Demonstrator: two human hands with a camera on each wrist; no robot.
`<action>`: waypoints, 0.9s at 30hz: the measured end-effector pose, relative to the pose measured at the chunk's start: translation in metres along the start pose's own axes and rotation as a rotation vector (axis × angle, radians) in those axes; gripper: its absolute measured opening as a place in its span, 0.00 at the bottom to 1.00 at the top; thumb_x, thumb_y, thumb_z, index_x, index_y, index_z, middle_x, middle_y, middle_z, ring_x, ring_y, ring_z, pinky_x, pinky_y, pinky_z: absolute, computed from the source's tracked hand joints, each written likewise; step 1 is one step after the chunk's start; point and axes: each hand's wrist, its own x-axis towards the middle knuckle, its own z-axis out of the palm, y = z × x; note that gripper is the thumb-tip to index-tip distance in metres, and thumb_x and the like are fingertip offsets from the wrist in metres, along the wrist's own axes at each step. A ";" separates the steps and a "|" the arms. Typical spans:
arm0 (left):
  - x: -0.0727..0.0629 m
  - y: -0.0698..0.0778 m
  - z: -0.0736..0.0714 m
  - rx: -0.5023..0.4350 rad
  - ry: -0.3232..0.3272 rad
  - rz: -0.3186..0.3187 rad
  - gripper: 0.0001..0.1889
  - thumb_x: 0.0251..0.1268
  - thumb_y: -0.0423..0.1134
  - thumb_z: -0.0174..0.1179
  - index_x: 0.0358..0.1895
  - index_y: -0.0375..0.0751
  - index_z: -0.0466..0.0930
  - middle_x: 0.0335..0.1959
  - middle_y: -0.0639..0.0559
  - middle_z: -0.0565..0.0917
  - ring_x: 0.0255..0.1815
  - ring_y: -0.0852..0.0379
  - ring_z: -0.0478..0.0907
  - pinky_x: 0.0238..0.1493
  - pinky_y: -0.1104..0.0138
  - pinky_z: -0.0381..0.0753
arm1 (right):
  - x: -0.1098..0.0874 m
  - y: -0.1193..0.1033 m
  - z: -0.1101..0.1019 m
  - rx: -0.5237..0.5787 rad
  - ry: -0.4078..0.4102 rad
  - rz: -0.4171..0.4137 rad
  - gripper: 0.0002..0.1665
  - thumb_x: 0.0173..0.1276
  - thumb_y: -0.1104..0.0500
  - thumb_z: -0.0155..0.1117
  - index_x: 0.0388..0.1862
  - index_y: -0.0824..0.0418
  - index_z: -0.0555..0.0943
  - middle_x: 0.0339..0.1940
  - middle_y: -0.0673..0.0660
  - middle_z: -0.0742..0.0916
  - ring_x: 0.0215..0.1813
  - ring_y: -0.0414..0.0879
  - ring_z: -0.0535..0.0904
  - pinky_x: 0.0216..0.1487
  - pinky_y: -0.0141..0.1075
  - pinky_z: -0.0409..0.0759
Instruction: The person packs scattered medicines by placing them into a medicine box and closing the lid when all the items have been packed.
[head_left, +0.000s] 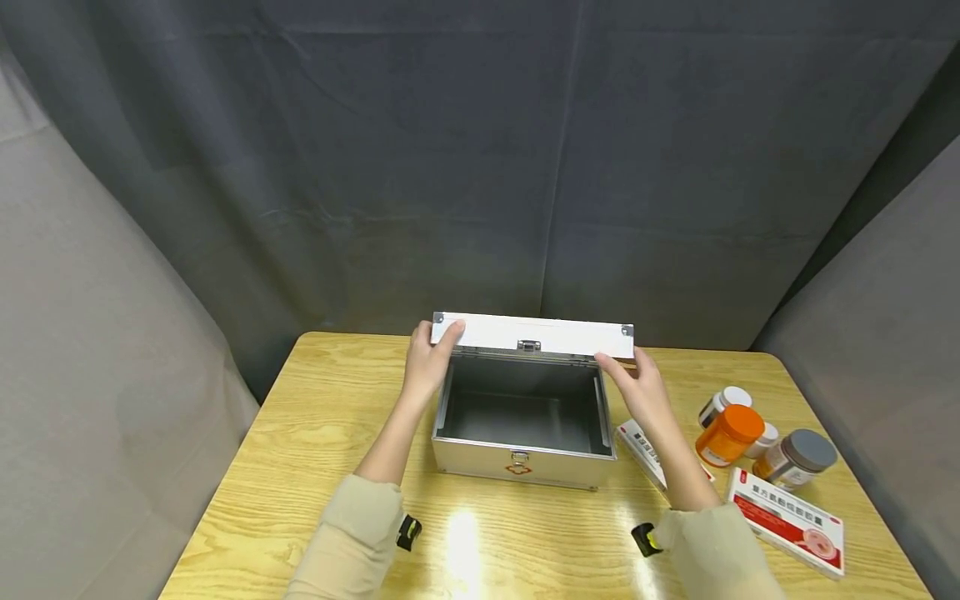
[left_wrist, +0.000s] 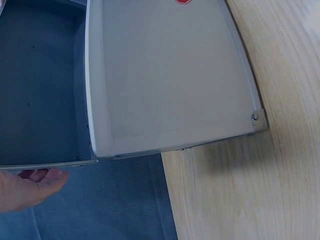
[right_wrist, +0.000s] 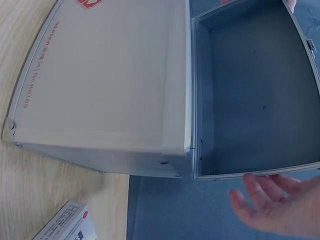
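Note:
A silver metal first-aid box with a red cross outline stands on the table, its hinged lid raised at the back. My left hand grips the lid's left end, thumb on the front edge and fingers round the side. At the right end, my right hand touches the lid. In the right wrist view, its loosely bent fingers meet the lid's side edge while the thumb stands away. The box's dark grey interior shows nothing inside.
Right of the box lies a slim white medicine carton, partly behind my right forearm. Farther right are a red-and-white carton, an orange bottle, a grey-capped bottle and white-capped bottles. A dark curtain hangs behind the table.

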 end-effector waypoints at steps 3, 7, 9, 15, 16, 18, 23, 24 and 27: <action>0.002 0.003 -0.001 0.018 -0.011 -0.024 0.29 0.57 0.59 0.54 0.45 0.34 0.69 0.43 0.40 0.71 0.41 0.45 0.69 0.44 0.55 0.71 | 0.001 0.005 0.000 -0.013 -0.027 -0.031 0.41 0.63 0.41 0.55 0.65 0.65 0.59 0.62 0.67 0.67 0.61 0.63 0.65 0.57 0.54 0.65; 0.005 0.007 -0.001 0.022 -0.026 -0.048 0.35 0.56 0.61 0.53 0.54 0.31 0.67 0.52 0.36 0.70 0.50 0.41 0.70 0.52 0.51 0.69 | 0.007 0.012 0.002 -0.048 -0.006 -0.091 0.37 0.63 0.47 0.58 0.64 0.65 0.60 0.59 0.68 0.70 0.58 0.64 0.68 0.54 0.55 0.68; 0.007 0.008 -0.001 0.020 -0.036 -0.055 0.37 0.56 0.62 0.53 0.56 0.30 0.66 0.54 0.35 0.69 0.52 0.39 0.69 0.53 0.50 0.69 | 0.013 0.016 0.004 -0.072 0.025 -0.131 0.33 0.64 0.50 0.58 0.61 0.66 0.62 0.56 0.69 0.72 0.55 0.64 0.70 0.53 0.54 0.70; 0.013 0.009 0.002 0.032 -0.032 -0.050 0.33 0.57 0.61 0.53 0.50 0.32 0.68 0.50 0.36 0.70 0.47 0.41 0.70 0.50 0.51 0.70 | 0.035 0.026 0.010 -0.179 0.131 -0.259 0.21 0.65 0.57 0.55 0.52 0.69 0.69 0.50 0.69 0.78 0.49 0.63 0.75 0.49 0.51 0.74; 0.014 0.009 0.003 0.036 -0.030 -0.050 0.33 0.57 0.61 0.53 0.49 0.32 0.68 0.49 0.36 0.70 0.46 0.41 0.70 0.50 0.51 0.70 | 0.038 0.028 0.010 -0.206 0.144 -0.267 0.20 0.65 0.57 0.54 0.51 0.68 0.70 0.49 0.69 0.78 0.47 0.62 0.76 0.47 0.50 0.74; 0.015 0.009 0.003 0.038 -0.032 -0.051 0.32 0.57 0.61 0.53 0.49 0.32 0.68 0.49 0.36 0.71 0.47 0.41 0.70 0.50 0.51 0.69 | 0.043 0.031 0.010 -0.270 0.169 -0.262 0.18 0.66 0.56 0.53 0.49 0.67 0.72 0.46 0.69 0.80 0.43 0.61 0.78 0.41 0.49 0.76; 0.018 0.010 0.003 0.045 -0.050 -0.070 0.36 0.56 0.62 0.52 0.54 0.31 0.67 0.54 0.35 0.69 0.51 0.39 0.70 0.53 0.50 0.68 | 0.052 0.037 0.012 -0.414 0.222 -0.228 0.19 0.68 0.52 0.50 0.42 0.67 0.77 0.35 0.68 0.84 0.33 0.59 0.80 0.26 0.47 0.73; 0.018 0.011 0.003 0.046 -0.050 -0.074 0.36 0.56 0.63 0.51 0.54 0.31 0.66 0.54 0.35 0.69 0.52 0.38 0.69 0.54 0.50 0.68 | 0.054 0.037 0.013 -0.430 0.233 -0.230 0.18 0.68 0.53 0.50 0.41 0.68 0.77 0.33 0.68 0.84 0.32 0.58 0.80 0.25 0.47 0.73; 0.019 0.013 0.002 0.042 -0.049 -0.086 0.38 0.56 0.63 0.51 0.56 0.31 0.65 0.56 0.35 0.68 0.54 0.38 0.69 0.55 0.49 0.67 | 0.058 0.037 0.015 -0.462 0.263 -0.244 0.16 0.68 0.56 0.50 0.38 0.69 0.78 0.31 0.68 0.84 0.31 0.59 0.80 0.25 0.48 0.73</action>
